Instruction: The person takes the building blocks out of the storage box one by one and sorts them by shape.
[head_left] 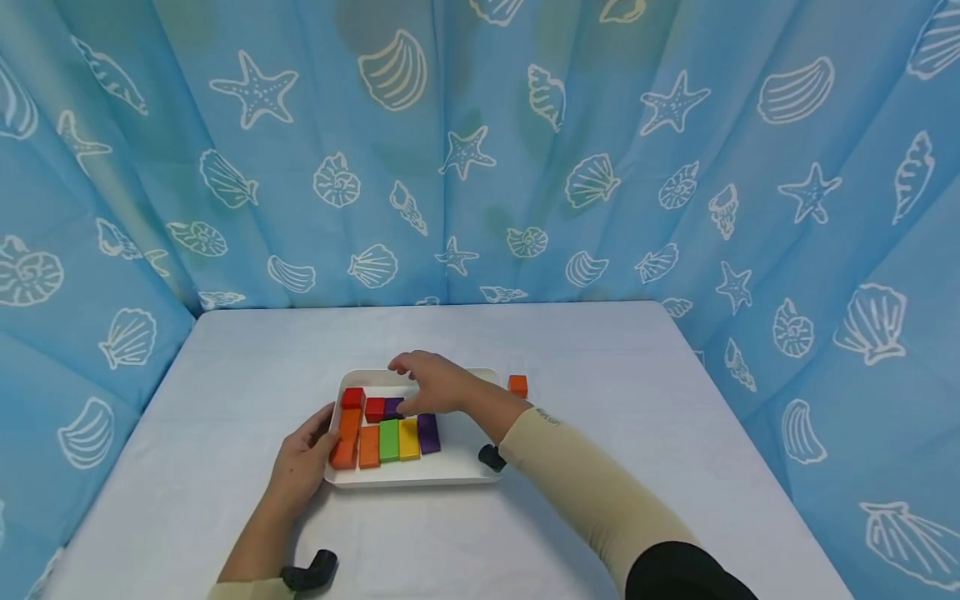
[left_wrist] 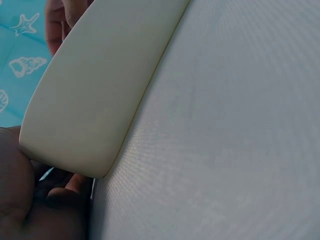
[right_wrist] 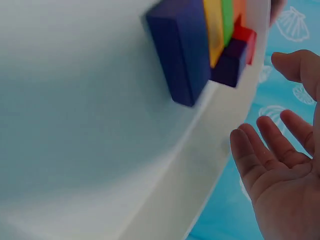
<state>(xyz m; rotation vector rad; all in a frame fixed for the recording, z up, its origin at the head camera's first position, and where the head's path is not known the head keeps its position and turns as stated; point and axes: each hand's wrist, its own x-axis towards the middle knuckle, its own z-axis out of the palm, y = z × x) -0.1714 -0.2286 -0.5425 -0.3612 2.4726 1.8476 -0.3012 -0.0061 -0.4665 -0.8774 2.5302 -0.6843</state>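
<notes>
A white tray (head_left: pixel 465 479) holds coloured blocks packed toward its left side. My left hand (head_left: pixel 298 462) grips the tray's left edge, its thumb at the rim near the orange blocks (head_left: pixel 349 423). Over the far part of the tray hovers my right hand (head_left: pixel 438 383), fingers loosely bent and holding nothing; the right wrist view shows the palm bare. Nearest to it are a small purple cube (right_wrist: pixel 231 62) and a red cube (head_left: pixel 375 410). In front of them, an orange block (head_left: pixel 369 447), a green block (head_left: pixel 388 440), a yellow block (head_left: pixel 408 439) and a longer purple block (right_wrist: pixel 180 50) stand side by side.
One orange cube (head_left: pixel 517 385) lies on the white tablecloth (head_left: pixel 600 358), just outside the tray's far right corner. Another red block (head_left: pixel 352 397) sits in the tray's far left corner. A blue curtain (head_left: pixel 480 208) with shell prints hangs behind the table.
</notes>
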